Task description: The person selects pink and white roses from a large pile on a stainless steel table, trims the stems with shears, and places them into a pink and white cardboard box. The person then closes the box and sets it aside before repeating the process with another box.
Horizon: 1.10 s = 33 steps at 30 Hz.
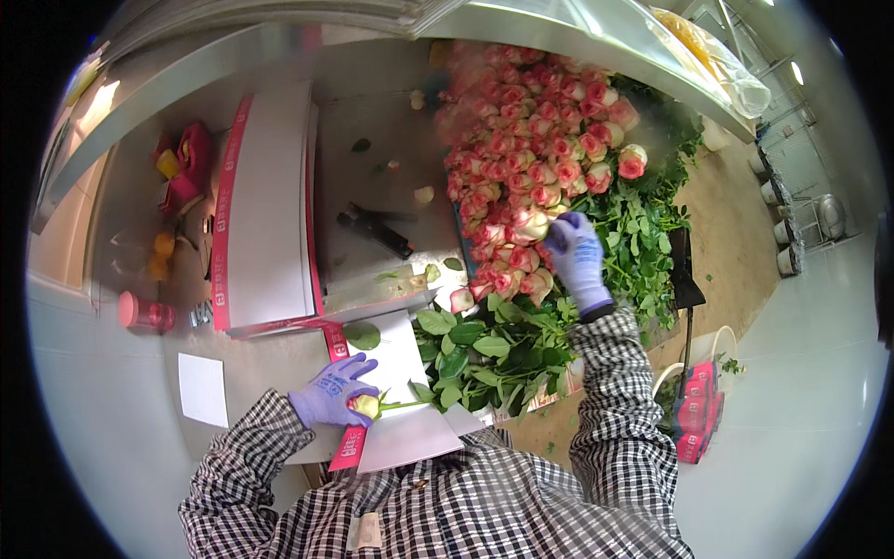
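My left hand (335, 393), in a purple glove, rests at the left end of a white sheet with a pink printed edge (394, 349). A pale rose (365, 404) lies under its fingers, its stem pointing right; whether they grip it is unclear. My right hand (576, 255), gloved alike, reaches to the near right part of a large heap of pink and white roses (524, 168). Its fingertips are at a cream-pink rose (531, 225) and bent; a firm hold cannot be made out. Leafy green stems (482, 349) lie between the hands.
A stack of white sheets with pink edges (272, 209) stands on the metal table at left. A black stapler-like tool (377, 232) lies behind the wrapping sheet. A pink cylindrical container (147, 311) and white card (202, 389) are far left. Buckets (719, 346) stand at right; a metal frame crosses above.
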Each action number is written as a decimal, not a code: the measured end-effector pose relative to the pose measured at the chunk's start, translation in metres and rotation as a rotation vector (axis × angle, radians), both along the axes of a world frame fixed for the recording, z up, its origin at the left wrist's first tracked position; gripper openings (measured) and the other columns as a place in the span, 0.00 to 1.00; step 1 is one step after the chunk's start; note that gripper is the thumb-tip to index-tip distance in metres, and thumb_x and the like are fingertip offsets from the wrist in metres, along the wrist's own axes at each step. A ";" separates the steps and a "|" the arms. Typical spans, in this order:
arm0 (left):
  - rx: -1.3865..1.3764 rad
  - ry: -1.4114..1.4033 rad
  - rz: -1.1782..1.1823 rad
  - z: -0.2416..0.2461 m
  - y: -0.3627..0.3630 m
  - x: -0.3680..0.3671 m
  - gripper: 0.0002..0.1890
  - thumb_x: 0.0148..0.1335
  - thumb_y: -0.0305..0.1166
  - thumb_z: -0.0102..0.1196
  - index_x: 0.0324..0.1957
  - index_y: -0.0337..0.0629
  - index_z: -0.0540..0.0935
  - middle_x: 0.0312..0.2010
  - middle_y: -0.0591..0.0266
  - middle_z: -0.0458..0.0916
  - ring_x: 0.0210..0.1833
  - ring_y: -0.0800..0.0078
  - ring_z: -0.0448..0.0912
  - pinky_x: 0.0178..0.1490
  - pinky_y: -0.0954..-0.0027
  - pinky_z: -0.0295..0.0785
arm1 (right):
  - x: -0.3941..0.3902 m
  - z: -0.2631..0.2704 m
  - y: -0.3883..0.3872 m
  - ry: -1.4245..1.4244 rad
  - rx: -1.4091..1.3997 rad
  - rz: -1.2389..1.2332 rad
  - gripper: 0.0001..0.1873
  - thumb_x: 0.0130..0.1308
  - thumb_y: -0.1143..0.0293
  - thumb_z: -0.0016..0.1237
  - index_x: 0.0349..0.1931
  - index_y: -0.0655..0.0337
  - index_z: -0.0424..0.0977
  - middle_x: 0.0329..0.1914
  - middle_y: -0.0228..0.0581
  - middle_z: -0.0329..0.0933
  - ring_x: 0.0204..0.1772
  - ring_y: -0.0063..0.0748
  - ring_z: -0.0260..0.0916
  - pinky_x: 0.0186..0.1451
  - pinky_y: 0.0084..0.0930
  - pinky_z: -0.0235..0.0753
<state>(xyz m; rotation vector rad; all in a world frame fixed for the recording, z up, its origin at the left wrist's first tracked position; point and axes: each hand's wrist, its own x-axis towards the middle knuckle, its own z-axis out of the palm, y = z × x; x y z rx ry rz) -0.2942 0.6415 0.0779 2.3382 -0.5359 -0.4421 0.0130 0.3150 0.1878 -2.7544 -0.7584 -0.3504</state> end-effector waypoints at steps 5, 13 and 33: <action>-0.097 -0.078 0.054 -0.008 -0.002 -0.003 0.25 0.41 0.50 0.69 0.43 0.55 0.85 0.61 0.53 0.70 0.68 0.51 0.61 0.70 0.54 0.55 | -0.091 0.115 0.009 -0.255 -0.104 0.251 0.12 0.55 0.67 0.55 0.41 0.52 0.76 0.30 0.37 0.74 0.33 0.41 0.75 0.35 0.34 0.74; -0.202 -0.040 0.401 -0.012 -0.014 -0.007 0.52 0.31 0.44 0.76 0.62 0.43 0.65 0.59 0.51 0.66 0.62 0.50 0.64 0.67 0.55 0.59 | -0.183 -0.050 0.118 0.667 -0.343 0.771 0.14 0.62 0.57 0.48 0.46 0.51 0.72 0.38 0.37 0.72 0.41 0.39 0.74 0.41 0.37 0.73; 0.143 0.387 0.163 0.011 -0.013 0.054 0.21 0.45 0.53 0.64 0.39 0.56 0.85 0.36 0.63 0.83 0.46 0.62 0.76 0.49 0.60 0.68 | -0.207 -0.089 0.098 0.361 -0.562 1.204 0.14 0.63 0.64 0.39 0.46 0.58 0.69 0.40 0.36 0.72 0.39 0.35 0.73 0.37 0.33 0.73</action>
